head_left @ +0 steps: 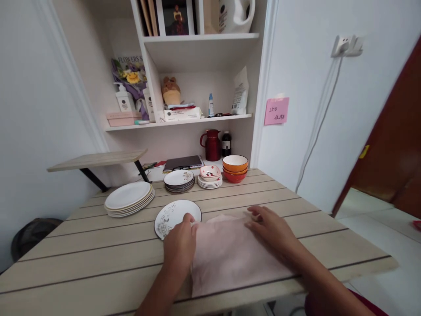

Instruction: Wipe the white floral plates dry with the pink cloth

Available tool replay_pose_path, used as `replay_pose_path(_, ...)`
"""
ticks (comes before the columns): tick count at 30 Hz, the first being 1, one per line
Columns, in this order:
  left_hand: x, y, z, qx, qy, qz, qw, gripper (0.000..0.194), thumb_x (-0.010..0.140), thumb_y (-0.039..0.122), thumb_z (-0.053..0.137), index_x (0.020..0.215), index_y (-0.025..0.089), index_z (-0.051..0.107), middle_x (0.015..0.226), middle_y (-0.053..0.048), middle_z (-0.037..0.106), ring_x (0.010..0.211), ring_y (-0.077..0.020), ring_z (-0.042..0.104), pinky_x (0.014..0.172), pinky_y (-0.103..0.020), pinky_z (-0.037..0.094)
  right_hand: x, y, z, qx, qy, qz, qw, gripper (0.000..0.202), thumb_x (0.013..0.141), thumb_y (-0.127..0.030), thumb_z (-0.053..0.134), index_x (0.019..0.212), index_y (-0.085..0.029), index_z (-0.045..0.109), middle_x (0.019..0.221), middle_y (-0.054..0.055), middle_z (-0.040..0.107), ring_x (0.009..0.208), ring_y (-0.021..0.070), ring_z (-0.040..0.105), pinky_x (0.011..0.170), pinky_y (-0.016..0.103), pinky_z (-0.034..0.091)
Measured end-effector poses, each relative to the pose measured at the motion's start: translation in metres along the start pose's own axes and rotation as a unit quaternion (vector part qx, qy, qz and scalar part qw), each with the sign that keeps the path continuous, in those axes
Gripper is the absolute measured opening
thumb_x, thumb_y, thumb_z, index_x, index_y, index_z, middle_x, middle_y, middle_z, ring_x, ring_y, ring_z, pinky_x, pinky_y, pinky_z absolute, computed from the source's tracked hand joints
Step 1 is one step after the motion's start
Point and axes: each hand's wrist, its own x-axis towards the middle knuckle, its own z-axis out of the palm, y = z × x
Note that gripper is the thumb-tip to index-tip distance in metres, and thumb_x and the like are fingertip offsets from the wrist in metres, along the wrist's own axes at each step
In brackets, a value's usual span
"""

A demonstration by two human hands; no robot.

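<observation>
A pale pink cloth [235, 256] lies spread near the front edge of the wooden table. At its upper left corner, my left hand [180, 240] pinches the cloth between thumb and fingers. My right hand [271, 226] rests at the cloth's upper right side with its fingers apart; whether it grips any fabric is hard to make out. Just behind my left hand sits a single white plate [177, 213] with a grey flower pattern and dark rim, partly covered by that hand.
Farther back stand large white plates [128, 195], patterned plates [179, 177], small dishes [210, 177] and orange bowls [235, 166], all stacked. A small raised shelf [98, 159] is at the left. A red jug [212, 145] stands in the shelving behind.
</observation>
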Motion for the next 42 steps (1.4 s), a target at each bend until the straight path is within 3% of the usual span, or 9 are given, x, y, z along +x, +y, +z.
replay_pose_path(3,-0.010,-0.005,0.003,-0.021,0.032,0.049,0.998,0.031,0.090,0.027,0.045,0.120,0.021,0.050,0.094,-0.004,0.068,0.086,-0.0194,0.063,0.069,-0.029,0.040,-0.009,0.005,-0.003,-0.089,0.013,0.006,0.996,0.040,0.081,-0.047,0.049,0.114,-0.026,0.058,0.118,0.009,0.061,0.105,0.0296,0.056,0.083,0.042,0.037)
replay_pose_path(8,-0.040,-0.006,0.006,-0.041,0.170,0.256,0.951,0.024,0.090,0.018,0.041,0.103,0.024,0.060,0.106,-0.004,0.064,0.099,-0.0197,0.058,0.091,-0.040,0.041,-0.027,0.005,-0.008,-0.110,-0.032,-0.016,0.993,0.032,0.078,-0.054,0.050,0.078,-0.023,0.060,0.098,0.007,0.063,0.092,0.0281,0.056,0.077,0.041,0.037)
replay_pose_path(15,-0.070,-0.008,0.042,-0.002,0.236,0.382,0.893,0.007,0.086,0.029,0.055,0.090,0.026,0.059,0.096,0.001,0.066,0.087,-0.0148,0.061,0.098,-0.040,0.038,-0.037,0.023,-0.025,0.122,-0.061,0.060,0.989,0.031,0.083,-0.051,0.044,0.071,-0.023,0.044,0.070,0.000,0.056,0.067,0.0174,0.053,0.062,0.029,0.040)
replay_pose_path(22,-0.078,-0.012,0.073,0.008,0.280,0.384,0.880,0.017,0.080,0.042,0.062,0.089,0.027,0.060,0.094,0.002,0.066,0.085,-0.0163,0.060,0.089,-0.037,0.042,-0.042,0.023,-0.053,0.356,-0.128,0.239,0.895,0.039,0.074,-0.061,0.056,0.091,-0.028,0.043,0.073,-0.001,0.063,0.064,0.0200,0.060,0.052,0.028,0.043)
replay_pose_path(26,-0.078,-0.012,0.080,0.003,0.266,0.387,0.883,0.021,0.079,0.044,0.063,0.091,0.027,0.060,0.095,0.002,0.066,0.086,-0.0162,0.059,0.084,-0.034,0.044,-0.036,-0.011,-0.052,0.383,-0.205,0.194,0.879,0.044,0.071,-0.059,0.059,0.097,-0.027,0.045,0.079,0.001,0.067,0.073,0.0231,0.064,0.059,0.030,0.047)
replay_pose_path(31,-0.077,-0.016,0.080,0.005,0.280,0.392,0.877,0.023,0.079,0.045,0.062,0.095,0.027,0.061,0.096,0.002,0.066,0.087,-0.0167,0.059,0.082,-0.033,0.045,-0.031,-0.057,-0.029,0.320,-0.194,0.075,0.924,0.039,0.076,-0.056,0.057,0.100,-0.025,0.052,0.068,-0.004,0.059,0.063,0.0142,0.056,0.056,0.023,0.040)
replay_pose_path(35,-0.077,-0.021,0.074,0.060,0.258,0.435,0.860,0.028,0.079,0.047,0.062,0.098,0.026,0.061,0.101,0.001,0.068,0.090,-0.0177,0.060,0.081,-0.033,0.046,-0.030,-0.071,-0.014,0.375,-0.246,0.065,0.891,0.050,0.086,-0.062,0.036,0.118,-0.025,0.047,0.074,-0.001,0.064,0.052,0.0129,0.055,0.048,0.023,0.036)
replay_pose_path(39,-0.079,-0.025,0.071,0.072,0.248,0.440,0.860,0.031,0.079,0.048,0.062,0.103,0.027,0.060,0.107,0.001,0.068,0.094,-0.0184,0.061,0.083,-0.034,0.046,-0.035,-0.060,-0.021,0.353,-0.130,0.032,0.926,0.049,0.088,-0.058,0.034,0.110,-0.021,0.057,0.077,0.004,0.065,0.065,0.0171,0.061,0.058,0.028,0.046)
replay_pose_path(42,-0.082,-0.026,0.073,0.060,0.235,0.429,0.870,0.028,0.080,0.044,0.063,0.101,0.027,0.060,0.108,0.001,0.068,0.095,-0.0176,0.062,0.084,-0.032,0.047,-0.051,-0.041,-0.033,0.250,-0.063,-0.028,0.966,0.043,0.089,-0.054,0.038,0.107,-0.024,0.064,0.106,0.009,0.068,0.103,0.0250,0.061,0.089,0.037,0.048)
